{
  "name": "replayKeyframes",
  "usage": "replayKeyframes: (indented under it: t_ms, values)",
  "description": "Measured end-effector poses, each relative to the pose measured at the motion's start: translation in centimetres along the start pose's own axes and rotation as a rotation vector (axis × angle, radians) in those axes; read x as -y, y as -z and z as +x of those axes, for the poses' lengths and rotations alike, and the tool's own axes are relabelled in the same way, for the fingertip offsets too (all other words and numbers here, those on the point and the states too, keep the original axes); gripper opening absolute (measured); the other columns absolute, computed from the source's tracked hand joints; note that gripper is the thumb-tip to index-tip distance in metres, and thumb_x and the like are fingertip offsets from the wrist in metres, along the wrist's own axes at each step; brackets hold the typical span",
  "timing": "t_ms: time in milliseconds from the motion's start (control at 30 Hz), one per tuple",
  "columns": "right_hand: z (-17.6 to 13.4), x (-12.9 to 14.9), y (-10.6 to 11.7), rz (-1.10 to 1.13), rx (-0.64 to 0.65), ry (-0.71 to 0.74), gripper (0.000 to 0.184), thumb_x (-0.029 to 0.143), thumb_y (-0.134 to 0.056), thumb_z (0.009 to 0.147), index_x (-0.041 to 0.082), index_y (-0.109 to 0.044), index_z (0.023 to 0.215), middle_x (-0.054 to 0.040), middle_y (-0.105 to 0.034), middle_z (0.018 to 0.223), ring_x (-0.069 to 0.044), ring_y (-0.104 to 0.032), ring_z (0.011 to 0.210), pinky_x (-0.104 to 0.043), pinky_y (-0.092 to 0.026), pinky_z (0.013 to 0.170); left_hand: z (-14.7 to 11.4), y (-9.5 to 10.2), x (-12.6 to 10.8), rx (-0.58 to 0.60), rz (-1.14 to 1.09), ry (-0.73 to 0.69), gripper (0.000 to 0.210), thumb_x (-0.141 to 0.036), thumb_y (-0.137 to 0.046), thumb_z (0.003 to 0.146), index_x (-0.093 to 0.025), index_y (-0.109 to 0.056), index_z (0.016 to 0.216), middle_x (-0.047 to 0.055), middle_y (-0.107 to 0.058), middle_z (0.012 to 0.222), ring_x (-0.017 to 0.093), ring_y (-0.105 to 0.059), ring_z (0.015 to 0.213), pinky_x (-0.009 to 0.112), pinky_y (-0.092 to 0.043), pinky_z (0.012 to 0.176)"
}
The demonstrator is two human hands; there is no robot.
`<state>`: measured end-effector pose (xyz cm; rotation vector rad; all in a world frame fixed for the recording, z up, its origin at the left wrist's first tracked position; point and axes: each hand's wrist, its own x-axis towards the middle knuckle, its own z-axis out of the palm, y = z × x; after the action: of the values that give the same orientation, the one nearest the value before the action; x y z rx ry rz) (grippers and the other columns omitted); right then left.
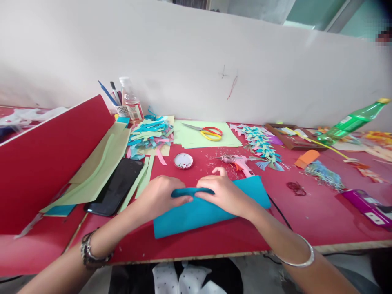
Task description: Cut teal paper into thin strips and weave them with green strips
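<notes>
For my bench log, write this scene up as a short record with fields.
Left hand: grips the far edge of a blue sheet
Right hand: grips the same edge
Tools: scissors on pale green paper; pink glue gun on the red table
Left side: phone, pile of paper strips
Right side: tilted green bottle

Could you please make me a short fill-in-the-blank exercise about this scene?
1. The left hand and right hand both hold a sheet whose colour is ____.
2. The body of the glue gun is coloured ____.
3. In the picture, the black phone lies to the ____ of the left hand.
4. One handle loop of the scissors is orange-red, and the other is ____.

Missing words: blue; pink; left; yellow.
</notes>
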<state>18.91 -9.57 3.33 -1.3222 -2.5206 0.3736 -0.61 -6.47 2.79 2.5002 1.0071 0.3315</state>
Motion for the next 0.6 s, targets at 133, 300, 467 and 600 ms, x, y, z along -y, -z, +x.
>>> replayKeyframes:
  t_ms: [133, 300, 467, 600]
  values:
    - [-0.3, -0.9, 0.8, 0.073, -0.008, -0.031, 0.026, 0.033, -0.037, 0.086, 0.018, -0.053, 0.073, 0.0019, -0.062, 0.073, -0.01, -0.052, 0.069, -0.032, -0.021, 0.083, -0.7, 1.0, 0.6, 0.014, -0.258, 0.11, 0.026, -0.04, -0.051, 0.073, -0.016, -0.058, 0.083, 0.0, -0.061, 0.077, 0.013, -0.053, 0.069, 0.02, -0.037, 0.06]
    - [-0.9, -1.7, 1.4, 0.126, 0.012, -0.065, 0.028, 0.032, -0.032, 0.088, 0.019, -0.053, 0.074, 0.002, -0.062, 0.075, -0.01, -0.053, 0.069, -0.034, -0.02, 0.087, -1.2, 0.5, 1.2, 0.057, -0.662, 0.223, 0.034, -0.041, -0.052, 0.072, -0.016, -0.053, 0.095, 0.001, -0.06, 0.086, 0.014, -0.054, 0.073, 0.022, -0.043, 0.062]
    - [-0.9, -1.1, 1.5, 0.079, -0.036, -0.078, 0.024, 0.034, -0.034, 0.087, 0.02, -0.053, 0.08, 0.0009, -0.063, 0.08, -0.012, -0.053, 0.073, -0.035, -0.021, 0.089, -1.0, -0.8, 1.0, -0.058, -0.566, 0.29, 0.036, -0.046, -0.047, 0.074, -0.012, -0.056, 0.068, -0.001, -0.056, 0.062, 0.011, -0.049, 0.055, 0.021, -0.039, 0.051]
    - [-0.4, 0.1, 0.8, 0.021, -0.109, -0.055, 0.02, 0.038, -0.044, 0.082, 0.02, -0.052, 0.088, -0.0004, -0.063, 0.09, -0.014, -0.054, 0.085, -0.034, -0.021, 0.089, -0.7, -1.2, 0.2, -0.188, -0.463, 0.261, 0.033, -0.043, -0.051, 0.072, -0.012, -0.056, 0.064, -0.002, -0.054, 0.058, 0.009, -0.045, 0.053, 0.019, -0.035, 0.048]
